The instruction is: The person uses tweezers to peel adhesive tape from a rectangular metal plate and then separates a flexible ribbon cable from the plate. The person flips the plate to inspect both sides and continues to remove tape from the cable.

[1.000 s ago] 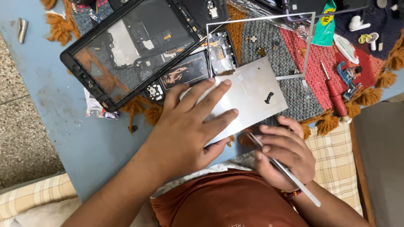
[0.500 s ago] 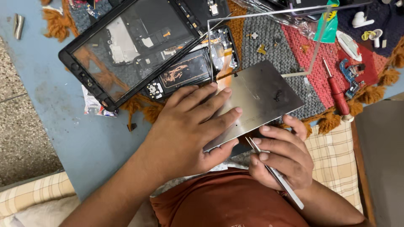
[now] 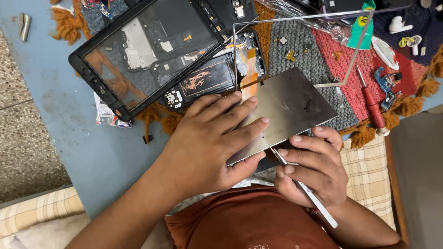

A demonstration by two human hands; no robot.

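Note:
My left hand [image 3: 210,140] lies flat on a thin grey metal plate [image 3: 295,103], fingers spread across its left half and thumb hooked under its near edge. Just below the plate's near edge, my right hand [image 3: 311,168] grips a slim metal pry tool [image 3: 307,192] whose tip points under that edge. The plate is tilted, resting over an opened tablet body [image 3: 207,80] with exposed circuitry. A black tablet front frame with glass [image 3: 143,50] lies at the upper left.
A red-handled screwdriver [image 3: 371,106] lies on the knitted mat [image 3: 318,50] at right, beside a small blue circuit board [image 3: 386,85]. White earbuds [image 3: 400,25], a clear plastic sheet [image 3: 300,27] and small loose parts sit along the top. A checked cushion [image 3: 369,177] lies under my right arm.
The plate has tipped so it now looks darker and its right edge sits further right. My right hand with the pry tool has shifted slightly toward the plate's near edge.

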